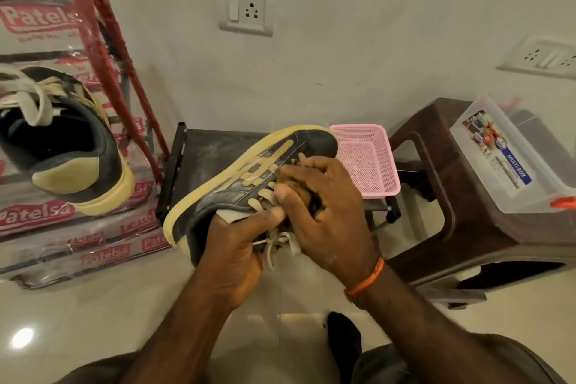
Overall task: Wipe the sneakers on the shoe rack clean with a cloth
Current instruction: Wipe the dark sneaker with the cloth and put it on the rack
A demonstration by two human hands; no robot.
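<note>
A dark sneaker [237, 178] with a cream sole and tan stripes is held tilted on its side above the floor, toe pointing up and right. My left hand [237, 256] grips it at the heel and collar. My right hand [324, 215] presses a bunched brown cloth [304, 193] against the laces and tongue; most of the cloth is hidden under the fingers. The matching second sneaker [68, 146] rests at the left on stacked plastic bags. Behind the held shoe stands a low black shoe rack [205, 146].
A pink mesh basket [369, 162] sits on the rack's right end. A brown plastic stool [461, 196] at the right carries a clear storage box [511, 159]. Red-handled bags [62, 227] are stacked at the left. A white wall with sockets [246, 8] stands behind.
</note>
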